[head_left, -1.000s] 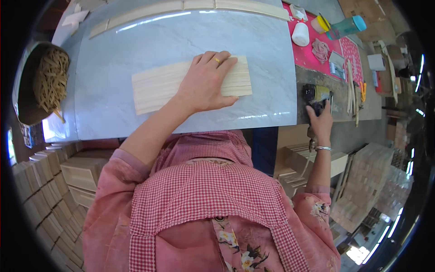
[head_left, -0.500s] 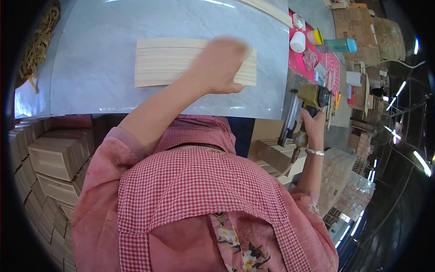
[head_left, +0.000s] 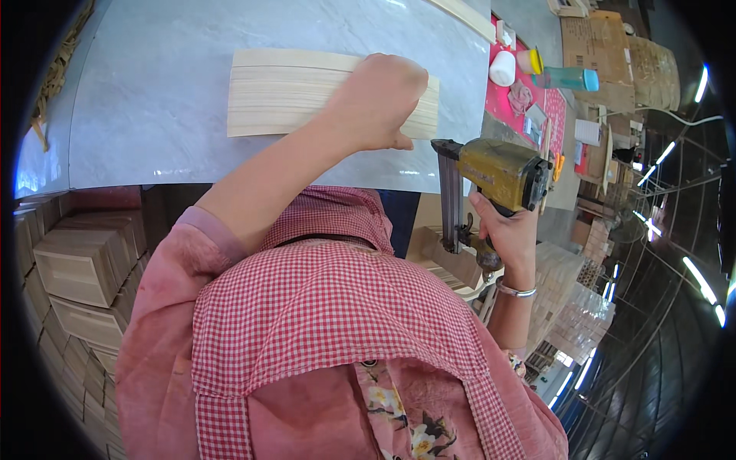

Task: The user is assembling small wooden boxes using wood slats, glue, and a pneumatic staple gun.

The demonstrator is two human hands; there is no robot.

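Pale wooden slats [head_left: 280, 93] lie side by side as a flat panel on the grey marbled tabletop [head_left: 153, 100]. My left hand [head_left: 374, 101] grips the panel near its right end, fingers curled over and thumb toward the near edge; what the fingertips touch is hidden. In my right hand [head_left: 507, 236] is a yellow and black air nail gun [head_left: 500, 172], held by its handle. Its nose points left, close to the panel's near right corner, seemingly just apart from it. The magazine hangs down past the table's front edge.
To the right, a red-covered surface [head_left: 500, 96] bears a white jar [head_left: 503, 69], a yellow-lidded tub [head_left: 529, 61], a teal bottle [head_left: 567, 79] and a pink rag [head_left: 520, 98]. Stacked wooden boxes [head_left: 77, 264] stand below left. A long wooden strip [head_left: 464, 17] lies along the far edge.
My right hand has brought the nail gun left, close to the panel's right end, turning its nose toward the slats. My left hand stays on the panel, which sits slightly tilted now.
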